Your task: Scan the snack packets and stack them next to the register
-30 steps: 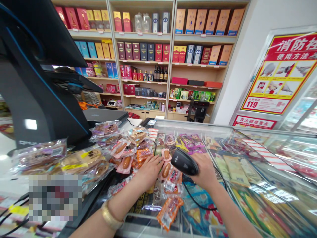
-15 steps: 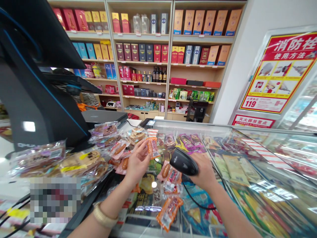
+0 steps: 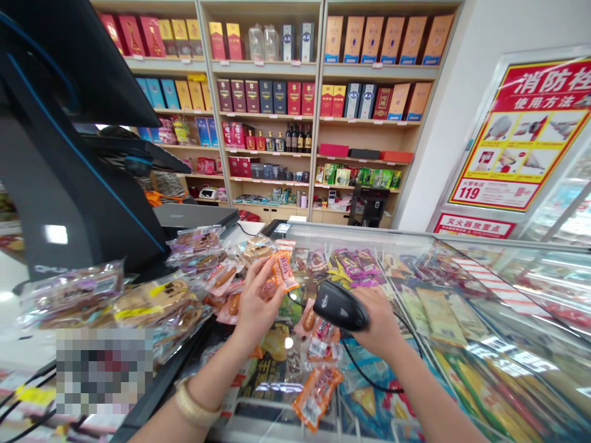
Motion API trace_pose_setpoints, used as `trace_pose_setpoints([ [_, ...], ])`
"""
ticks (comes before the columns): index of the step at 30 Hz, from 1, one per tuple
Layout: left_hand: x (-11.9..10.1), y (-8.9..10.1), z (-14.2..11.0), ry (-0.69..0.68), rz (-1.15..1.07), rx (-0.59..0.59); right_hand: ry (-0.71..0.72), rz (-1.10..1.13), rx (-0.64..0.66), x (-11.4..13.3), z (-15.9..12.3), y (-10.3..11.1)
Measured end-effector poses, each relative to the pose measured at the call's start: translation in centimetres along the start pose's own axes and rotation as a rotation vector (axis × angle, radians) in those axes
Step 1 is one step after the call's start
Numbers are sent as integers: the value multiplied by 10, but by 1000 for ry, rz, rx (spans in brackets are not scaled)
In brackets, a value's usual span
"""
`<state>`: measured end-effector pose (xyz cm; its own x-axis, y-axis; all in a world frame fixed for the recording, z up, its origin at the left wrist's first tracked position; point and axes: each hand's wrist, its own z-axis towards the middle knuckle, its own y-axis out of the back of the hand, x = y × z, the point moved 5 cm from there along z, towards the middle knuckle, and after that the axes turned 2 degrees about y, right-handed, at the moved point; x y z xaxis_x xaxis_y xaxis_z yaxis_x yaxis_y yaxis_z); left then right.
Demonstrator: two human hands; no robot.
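Between the fingers of my left hand (image 3: 259, 301) is an orange-edged sausage packet (image 3: 285, 271), held above the glass counter top (image 3: 302, 231). My right hand (image 3: 381, 317) grips a black barcode scanner (image 3: 340, 306), its head pointing left towards the packet. A black cable (image 3: 364, 378) loops down from the scanner. Below the scanner, more sausage packets overlap on the glass, and one orange packet (image 3: 317, 397) lies nearest to me. Several wrapped sausages (image 3: 222, 275) are heaped just left of my left hand.
Clear-bagged snacks (image 3: 159, 301) pile up at the left, beside a dark point-of-sale monitor (image 3: 78, 184). Ice-cream packs (image 3: 436, 314) lie under the glass of the freezer. Shelves (image 3: 272, 117) with boxes and bottles stand behind, and a red poster (image 3: 521, 135) hangs on the right wall.
The packet in my left hand has tilted slightly and shifted a little left. The scanner has moved slightly left and down. Both hands keep their hold.
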<state>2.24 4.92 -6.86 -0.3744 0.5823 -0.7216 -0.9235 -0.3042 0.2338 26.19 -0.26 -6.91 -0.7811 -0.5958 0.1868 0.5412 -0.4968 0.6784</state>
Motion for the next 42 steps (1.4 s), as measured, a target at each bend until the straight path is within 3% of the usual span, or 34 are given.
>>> trace_pose_setpoints([
  [5, -1, 27, 14, -81, 268, -218, 22, -28, -28, -6, -4, -1],
  [9, 4, 35, 20, -129, 558, -179, 28, -62, -50, -8, -4, 0],
  [13, 8, 33, 15, -41, 779, -142, 37, -67, -66, -9, -4, 1],
  [17, -1, 31, 12, -40, 829, -190, 20, -76, -86, -12, -5, 2],
  [20, -11, 28, 11, -120, 738, -187, 10, -82, -104, -13, -5, 4],
  [22, -17, 17, 6, -200, 571, -36, 8, -89, -107, -12, -4, 5],
  [27, -27, -34, -31, -282, 288, 755, 0, -106, -95, -11, -3, 6],
  [29, -30, -45, -43, -296, 314, 895, 0, -105, -91, -11, -2, 6],
  [38, -34, -61, -54, -341, 426, 897, 33, -108, -129, -12, -4, 7],
  [42, -34, -63, -56, -298, 334, 852, 57, -106, -142, -11, -4, 7],
])
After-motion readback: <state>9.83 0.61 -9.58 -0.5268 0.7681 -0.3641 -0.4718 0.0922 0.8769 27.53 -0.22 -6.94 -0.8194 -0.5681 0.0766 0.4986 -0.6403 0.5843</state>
